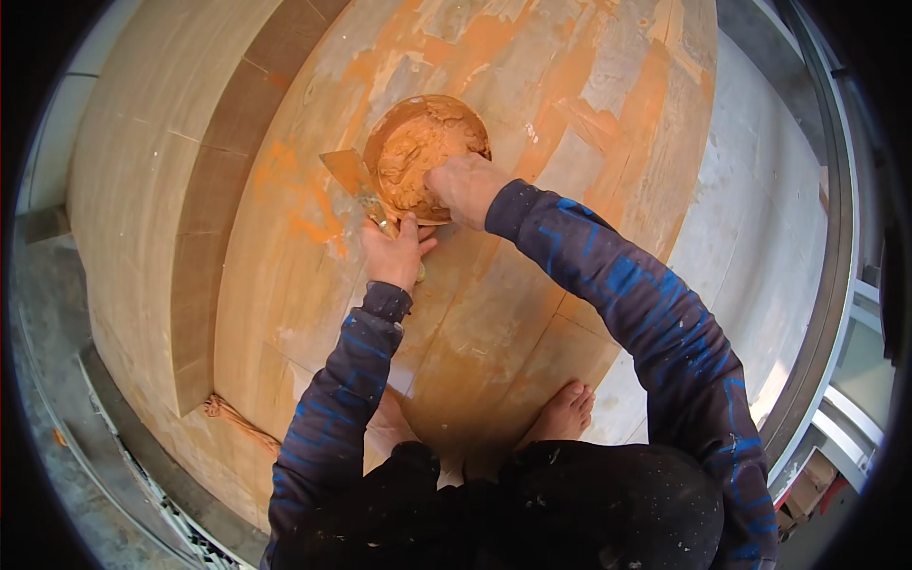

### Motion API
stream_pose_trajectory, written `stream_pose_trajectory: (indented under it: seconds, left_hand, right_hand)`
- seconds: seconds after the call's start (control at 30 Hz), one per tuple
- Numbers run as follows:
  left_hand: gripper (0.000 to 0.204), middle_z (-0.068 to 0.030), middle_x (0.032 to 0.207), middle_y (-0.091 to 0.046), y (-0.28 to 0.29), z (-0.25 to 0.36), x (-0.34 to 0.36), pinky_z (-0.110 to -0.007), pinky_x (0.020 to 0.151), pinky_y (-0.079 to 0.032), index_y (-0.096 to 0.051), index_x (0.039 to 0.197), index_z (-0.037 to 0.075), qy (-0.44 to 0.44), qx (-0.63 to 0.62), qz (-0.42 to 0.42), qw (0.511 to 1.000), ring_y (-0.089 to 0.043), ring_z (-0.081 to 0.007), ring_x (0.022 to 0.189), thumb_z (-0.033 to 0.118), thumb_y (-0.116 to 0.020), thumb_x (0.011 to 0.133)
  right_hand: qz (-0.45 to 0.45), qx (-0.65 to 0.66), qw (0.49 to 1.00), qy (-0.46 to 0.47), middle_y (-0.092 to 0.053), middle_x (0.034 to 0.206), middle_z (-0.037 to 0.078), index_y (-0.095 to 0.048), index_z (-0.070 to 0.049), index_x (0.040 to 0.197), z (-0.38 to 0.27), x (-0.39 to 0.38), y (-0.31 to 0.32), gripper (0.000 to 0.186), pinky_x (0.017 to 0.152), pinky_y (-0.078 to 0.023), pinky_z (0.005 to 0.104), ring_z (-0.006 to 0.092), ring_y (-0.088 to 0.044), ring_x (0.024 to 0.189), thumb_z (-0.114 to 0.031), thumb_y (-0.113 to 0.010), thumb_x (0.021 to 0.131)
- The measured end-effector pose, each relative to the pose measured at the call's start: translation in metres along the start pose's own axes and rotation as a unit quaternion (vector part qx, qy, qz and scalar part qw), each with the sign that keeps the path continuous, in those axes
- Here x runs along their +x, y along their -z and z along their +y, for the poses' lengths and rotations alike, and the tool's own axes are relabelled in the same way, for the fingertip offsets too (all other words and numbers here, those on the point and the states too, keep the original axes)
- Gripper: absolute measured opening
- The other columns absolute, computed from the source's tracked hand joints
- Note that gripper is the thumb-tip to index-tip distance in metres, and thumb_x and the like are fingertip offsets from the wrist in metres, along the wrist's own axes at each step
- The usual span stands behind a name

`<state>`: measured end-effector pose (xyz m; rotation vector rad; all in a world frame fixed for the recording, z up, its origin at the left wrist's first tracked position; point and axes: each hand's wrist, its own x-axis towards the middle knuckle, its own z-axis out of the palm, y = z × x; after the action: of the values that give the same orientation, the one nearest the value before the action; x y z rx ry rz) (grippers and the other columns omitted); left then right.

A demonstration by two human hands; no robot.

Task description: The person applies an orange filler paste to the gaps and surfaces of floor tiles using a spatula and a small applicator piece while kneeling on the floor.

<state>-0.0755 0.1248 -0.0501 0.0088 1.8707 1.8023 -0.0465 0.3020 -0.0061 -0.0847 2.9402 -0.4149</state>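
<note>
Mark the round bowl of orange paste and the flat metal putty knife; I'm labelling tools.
round bowl of orange paste (pixel 418 152), head view, on the paste inside.
flat metal putty knife (pixel 344 171), head view, on the blade.

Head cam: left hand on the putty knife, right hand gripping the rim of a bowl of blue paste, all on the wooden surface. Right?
Not quite: the paste is orange, not blue. The head view shows the left hand on the putty knife and the right hand gripping the rim of the bowl, which holds orange paste, on the wooden surface smeared with the same colour.
</note>
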Motion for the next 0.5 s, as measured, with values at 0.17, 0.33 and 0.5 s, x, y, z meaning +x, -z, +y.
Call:
stream_pose_trajectory:
  seconds: [0.17, 0.33, 0.5]
  left_hand:
    - [0.032, -0.0183, 0.117, -0.061, -0.017, -0.001, 0.001, -0.039, 0.073, -0.065, -0.037, 0.128, 0.001, 0.04, -0.04, 0.004, 0.998, -0.074, -0.0304, 0.099, 0.005, -0.057, 0.103]
    - [0.029, -0.0164, 0.125, -0.063, 0.012, 0.011, -0.003, -0.039, 0.073, -0.065, -0.043, 0.131, 0.001, 0.046, -0.026, -0.01, 0.999, -0.074, -0.0299, 0.101, 0.006, -0.053, 0.105]
    - [0.036, -0.0125, 0.124, -0.058, -0.006, -0.006, 0.009, -0.038, 0.078, -0.066, -0.045, 0.131, 0.002, 0.019, 0.002, 0.03, 0.999, -0.07, -0.0245, 0.101, -0.003, -0.057, 0.098]
  right_hand:
    - [-0.023, 0.17, 0.984, -0.039, -0.074, 0.096, 0.021, -0.073, -0.001, 0.101, 0.028, -0.004, 0.002, 0.02, 0.082, -0.056, 0.0438, 0.0342, -0.072, 0.093, -0.015, -0.073, 0.086]
    - [0.059, 0.582, 0.811, -0.008, -0.071, 0.087, 0.005, -0.067, 0.002, 0.103, 0.023, -0.08, 0.029, 0.017, 0.073, -0.05, 0.0327, 0.0131, -0.059, 0.077, -0.012, -0.071, 0.095]
    - [0.301, 0.453, 0.809, -0.223, -0.072, 0.092, 0.005, -0.07, 0.001, 0.107, 0.116, -0.199, 0.019, 0.015, 0.076, -0.053, 0.0338, 0.0149, -0.065, 0.085, -0.008, -0.07, 0.095]
